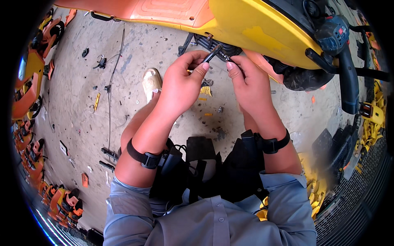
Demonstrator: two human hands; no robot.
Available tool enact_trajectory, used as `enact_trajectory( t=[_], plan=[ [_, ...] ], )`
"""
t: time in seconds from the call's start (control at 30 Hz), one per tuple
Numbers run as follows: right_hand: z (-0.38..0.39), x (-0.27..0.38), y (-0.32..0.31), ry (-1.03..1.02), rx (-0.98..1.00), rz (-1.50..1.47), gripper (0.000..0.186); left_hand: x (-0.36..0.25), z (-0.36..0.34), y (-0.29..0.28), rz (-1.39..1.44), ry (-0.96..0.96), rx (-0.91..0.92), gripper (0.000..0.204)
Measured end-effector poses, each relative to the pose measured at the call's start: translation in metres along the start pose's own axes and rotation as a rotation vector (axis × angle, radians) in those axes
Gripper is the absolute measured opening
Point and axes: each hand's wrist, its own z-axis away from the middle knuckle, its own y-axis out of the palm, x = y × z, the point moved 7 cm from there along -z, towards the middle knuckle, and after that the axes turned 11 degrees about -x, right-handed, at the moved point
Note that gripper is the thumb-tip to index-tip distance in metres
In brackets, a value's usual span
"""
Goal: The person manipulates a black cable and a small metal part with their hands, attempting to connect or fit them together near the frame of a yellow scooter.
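Observation:
My left hand [185, 78] is closed, pinching a short black rod-like piece [211, 53] between thumb and fingers. Close beside it, the thumb and fingers of my right hand [249, 78] grip a thin dark piece with a shiny metal part [225, 55]; its exact kind is too small to tell. The two pieces meet or nearly meet between my fingertips. Both hands are just below the yellow and orange body of a scooter [262, 37]. Behind my fingers, a dark ribbed part [230, 49] shows under that body.
A dark blue power tool [333, 33] rests on the scooter at the upper right. A long black cable [110, 98] lies on the concrete floor [82, 135] among scattered small parts. Orange scooter parts [28, 98] line the left; yellow pieces [371, 119] are heaped at the right.

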Motion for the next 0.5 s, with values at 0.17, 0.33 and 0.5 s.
enact_trajectory(
  t=[0.17, 0.33, 0.5],
  plan=[
    [0.005, -0.009, 0.007, 0.276, 0.061, -0.353, 0.023, -0.005, 0.002, 0.003, 0.044, 0.029, 0.038, 0.027],
    [0.001, -0.008, 0.0, 0.467, 0.123, -0.605, 0.022, -0.011, 0.006, 0.002, 0.149, 0.046, 0.091, 0.029],
    [0.003, -0.007, -0.003, 0.506, 0.193, -0.856, 0.021, -0.03, 0.005, -0.004, 0.21, 0.225, 0.075, 0.024]
  ],
)
